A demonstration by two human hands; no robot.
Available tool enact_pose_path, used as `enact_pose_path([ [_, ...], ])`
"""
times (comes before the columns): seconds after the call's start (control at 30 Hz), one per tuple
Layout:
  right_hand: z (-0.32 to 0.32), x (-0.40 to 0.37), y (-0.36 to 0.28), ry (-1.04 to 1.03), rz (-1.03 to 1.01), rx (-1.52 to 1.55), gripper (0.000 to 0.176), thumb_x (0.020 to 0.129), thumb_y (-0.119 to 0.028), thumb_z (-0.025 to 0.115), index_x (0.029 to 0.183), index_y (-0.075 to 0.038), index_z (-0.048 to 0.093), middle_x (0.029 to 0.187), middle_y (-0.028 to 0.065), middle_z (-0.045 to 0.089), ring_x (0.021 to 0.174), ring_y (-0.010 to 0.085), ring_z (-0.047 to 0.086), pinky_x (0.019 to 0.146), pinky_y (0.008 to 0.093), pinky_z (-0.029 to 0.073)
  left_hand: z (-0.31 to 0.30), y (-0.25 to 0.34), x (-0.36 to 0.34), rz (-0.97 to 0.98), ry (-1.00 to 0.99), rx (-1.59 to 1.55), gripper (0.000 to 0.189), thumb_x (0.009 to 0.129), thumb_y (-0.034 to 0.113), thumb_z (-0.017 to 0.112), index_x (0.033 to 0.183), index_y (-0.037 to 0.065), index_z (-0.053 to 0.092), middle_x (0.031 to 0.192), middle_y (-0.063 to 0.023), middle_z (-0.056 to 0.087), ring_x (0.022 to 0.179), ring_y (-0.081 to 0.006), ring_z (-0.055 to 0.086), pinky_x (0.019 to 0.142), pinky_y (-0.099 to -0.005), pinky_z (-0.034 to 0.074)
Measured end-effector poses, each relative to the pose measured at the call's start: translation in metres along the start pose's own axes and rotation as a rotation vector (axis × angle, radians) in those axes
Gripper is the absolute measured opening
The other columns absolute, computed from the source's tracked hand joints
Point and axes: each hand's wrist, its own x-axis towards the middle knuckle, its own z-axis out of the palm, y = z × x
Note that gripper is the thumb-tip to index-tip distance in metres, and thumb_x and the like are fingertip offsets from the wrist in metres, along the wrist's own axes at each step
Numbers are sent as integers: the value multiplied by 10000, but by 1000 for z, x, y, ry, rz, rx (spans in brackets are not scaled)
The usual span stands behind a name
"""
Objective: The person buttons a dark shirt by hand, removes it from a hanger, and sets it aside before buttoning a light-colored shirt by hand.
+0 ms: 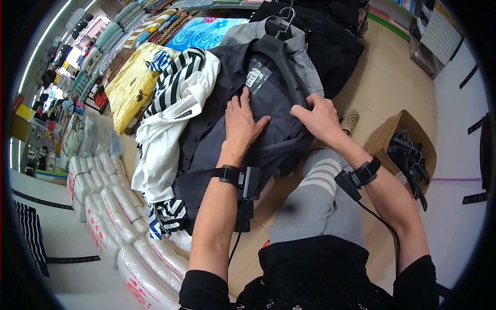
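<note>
A dark grey button shirt (206, 134) lies spread out in front of me, with a clear packet holding a white label (254, 76) near its collar. A thick black hanger (274, 47) is partly inside the shirt, one arm showing outside the cloth. My left hand (241, 120) rests flat on the shirt front, fingers extended just below the packet. At the tip of the hanger's exposed arm, my right hand (321, 120) is closed, its thumb against the shirt. A lighter grey shirt (305, 54) lies behind, beneath the hanger.
White and striped clothing (170, 124) lies to the left, beside folded yellow fabric (135, 72) and blue fabric (206, 32). Black garments (336, 51) are at the back. A cardboard box (377, 135) of black hangers stands right; plastic-wrapped white bundles (111, 206) lie lower left.
</note>
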Motion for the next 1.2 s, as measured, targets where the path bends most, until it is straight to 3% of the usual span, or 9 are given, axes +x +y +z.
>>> enact_pose_path([
  [0.17,-7,-10,26,16,75,266,666,799,-506,735,1145,59,661,1008,241,721,986,393,690,939,454,545,-2,1,0,-9,-15,7,1051,805,364,925,1603,-22,362,1437,-322,514,1321,-489,525,1150,-506,448],
  [0.3,-27,-31,40,-20,159,573,498,903,-375,721,1186,21,615,973,108,714,785,195,687,693,320,552,6,-4,0,7,33,29,1057,770,368,940,1599,5,394,1388,-269,547,1270,-437,543,1112,-497,457],
  [0.33,-36,-37,39,-46,222,610,433,934,-308,707,1213,0,586,925,55,682,700,111,631,597,270,502,7,-5,0,11,41,25,1055,771,364,941,1599,4,395,1388,-270,548,1272,-436,545,1115,-498,456],
  [0.6,-48,-61,75,-11,190,660,385,989,-299,677,1217,-9,568,891,43,618,625,88,560,543,274,464,7,-6,0,51,75,41,1048,778,354,941,1598,-6,396,1373,-266,556,1256,-439,551,1114,-482,464],
  [0.67,-51,-70,78,-2,168,679,375,1004,-300,668,1218,-10,566,887,45,612,625,92,565,534,281,464,2,-4,1,5,-7,2,1040,813,367,921,1610,-12,372,1448,-289,528,1347,-459,514,1160,-492,441],
  [0.73,-56,-78,84,-5,215,779,364,1013,-295,651,1221,-10,563,894,52,618,624,99,569,541,288,473,-4,2,2,-36,-66,-11,1037,842,388,899,1623,-16,350,1504,-308,501,1405,-474,486,1196,-499,419],
  [0.83,-61,-90,109,-48,236,891,340,1032,-287,616,1223,-11,564,904,62,627,629,109,577,560,294,489,6,-4,-1,60,75,60,1023,807,357,920,1597,-22,390,1428,-297,537,1290,-454,533,1144,-491,444],
  [0.87,-63,-94,119,-67,236,921,331,1038,-284,602,1222,-11,566,908,65,630,632,112,580,567,296,495,6,-5,-1,2,-2,58,1054,856,425,882,1638,-15,328,1534,-323,478,1426,-484,466,1216,-504,396],
  [1.2,-97,-175,176,-2,188,931,348,1017,-268,530,1210,18,571,930,99,659,682,126,592,650,274,505,-1,2,-5,-12,-37,27,1002,893,401,855,1624,-44,333,1557,-342,459,1461,-484,445,1219,-498,393],
])
